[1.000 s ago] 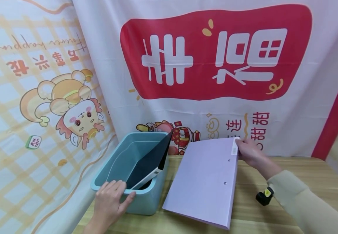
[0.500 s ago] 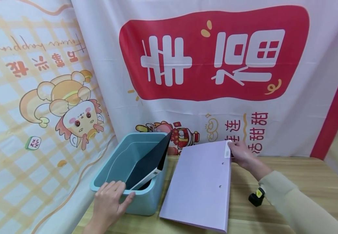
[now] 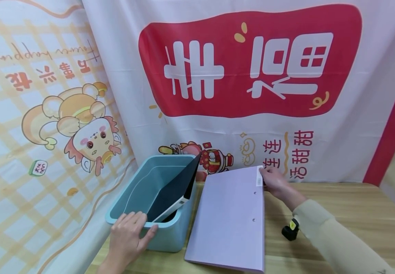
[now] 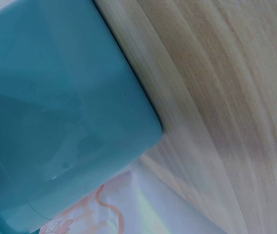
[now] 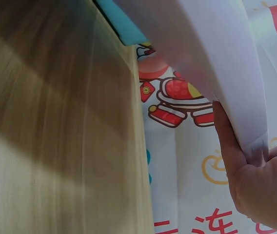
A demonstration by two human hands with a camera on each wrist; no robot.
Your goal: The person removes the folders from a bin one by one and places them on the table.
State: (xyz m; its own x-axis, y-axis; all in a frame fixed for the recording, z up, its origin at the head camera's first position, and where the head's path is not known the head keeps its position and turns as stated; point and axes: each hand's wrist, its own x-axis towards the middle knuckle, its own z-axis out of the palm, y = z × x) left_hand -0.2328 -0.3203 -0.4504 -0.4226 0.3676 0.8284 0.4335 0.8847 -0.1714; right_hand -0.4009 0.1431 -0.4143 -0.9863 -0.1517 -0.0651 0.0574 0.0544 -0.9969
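A light purple folder (image 3: 228, 220) with two metal rivets and a white label is held tilted above the table, to the right of the bin. My right hand (image 3: 277, 185) grips its far right corner; in the right wrist view the thumb and fingers (image 5: 226, 136) lie on either side of the folder's edge. A teal plastic bin (image 3: 183, 232) stands at the left. My left hand (image 3: 127, 236) holds its near rim, fingers over the top and thumb outside. Inside the bin leans a black folder (image 3: 171, 192) with a white spine, its upper corner above the rim.
The wooden table (image 3: 330, 213) extends to the right. Behind it hangs a white cloth (image 3: 337, 152) with red printing, and a checked cloth (image 3: 5, 160) hangs along the left. A small black device (image 3: 290, 230) sits at the right wrist.
My right hand has moved left with the purple folder, which is now closer to the bin. The left hand, the bin and the black folder have stayed put.
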